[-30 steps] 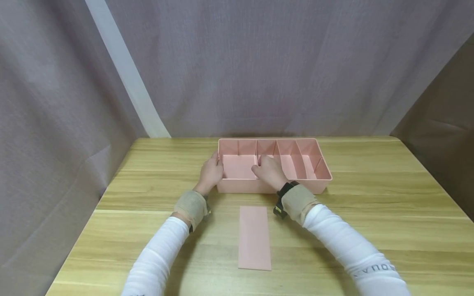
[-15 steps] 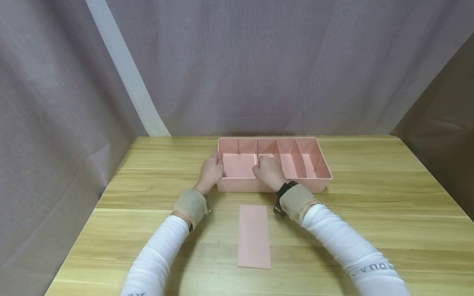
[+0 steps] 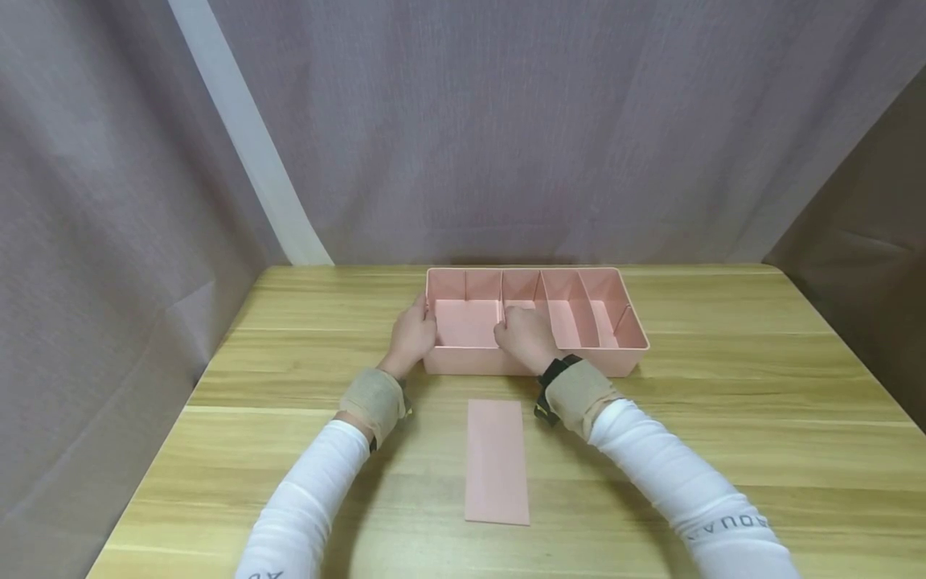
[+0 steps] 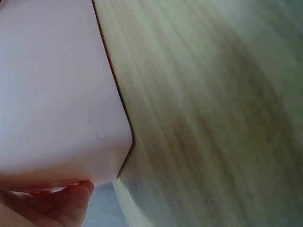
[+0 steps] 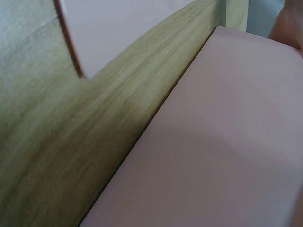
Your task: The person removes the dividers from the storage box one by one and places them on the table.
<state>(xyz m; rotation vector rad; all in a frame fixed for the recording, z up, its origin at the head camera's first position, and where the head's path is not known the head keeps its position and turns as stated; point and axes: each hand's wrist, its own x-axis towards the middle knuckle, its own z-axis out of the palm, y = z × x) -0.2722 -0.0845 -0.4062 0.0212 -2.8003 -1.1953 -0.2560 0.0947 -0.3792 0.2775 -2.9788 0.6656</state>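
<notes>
A long pink storage box (image 3: 470,361) stands at the back of the table, split by upright dividers. My left hand (image 3: 412,334) grips its left end wall. Fingers of that hand press the outside of the box near a corner in the left wrist view (image 4: 57,205). My right hand (image 3: 530,336) reaches over the front wall and pinches a pink divider (image 3: 501,286) between thumb and fingers; the hand hides its front part. A flat pink panel (image 3: 497,462) lies loose on the table in front of the box.
The wooden table (image 3: 723,450) carries the box close to its back edge. A grey curtain (image 3: 506,137) hangs behind it. In the right wrist view, the panel (image 5: 113,33) lies a short way from the box's front wall (image 5: 203,132).
The right thumb and fingers have drawn slightly closer together at the divider. The left hand, box and loose panel keep their places.
</notes>
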